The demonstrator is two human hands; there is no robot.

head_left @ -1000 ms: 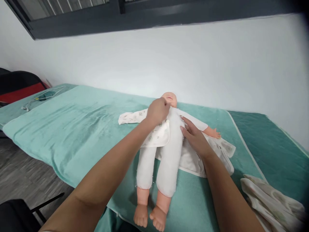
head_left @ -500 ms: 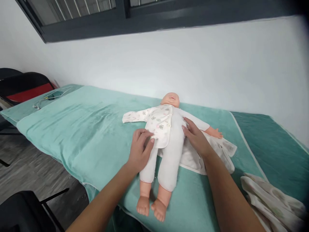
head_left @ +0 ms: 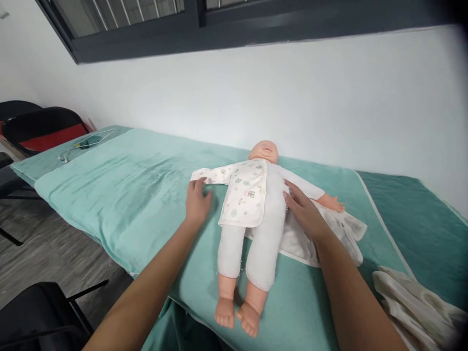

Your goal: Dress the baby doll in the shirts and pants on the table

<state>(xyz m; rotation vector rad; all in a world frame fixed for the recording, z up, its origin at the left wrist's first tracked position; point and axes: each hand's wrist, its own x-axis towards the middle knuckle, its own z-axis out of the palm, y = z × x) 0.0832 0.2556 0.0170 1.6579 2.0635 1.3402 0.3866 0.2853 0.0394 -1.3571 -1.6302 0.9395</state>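
A baby doll (head_left: 268,234) in white lies on its back, head toward the wall and feet toward me. Its patterned baby shirt (head_left: 244,192) covers one half of the chest, with one sleeve (head_left: 214,174) over the arm on the left. The shirt's other half is spread beneath and beside the doll on the right. My left hand (head_left: 198,202) has its fingertips at the lower edge of that sleeve, thumb apart and hand open. Against the doll's side on the right, my right hand (head_left: 305,209) rests open, fingers slightly bent.
The doll lies on a bed with a green cover (head_left: 146,195), against a white wall. A crumpled patterned cloth (head_left: 413,302) lies at the near right. Cords (head_left: 87,144) lie at the far left end. Black chairs (head_left: 44,312) stand on the left.
My left hand has moved from the shirt's lower front up and left to the sleeve. My right hand stays at the doll's side. The view has shifted slightly.
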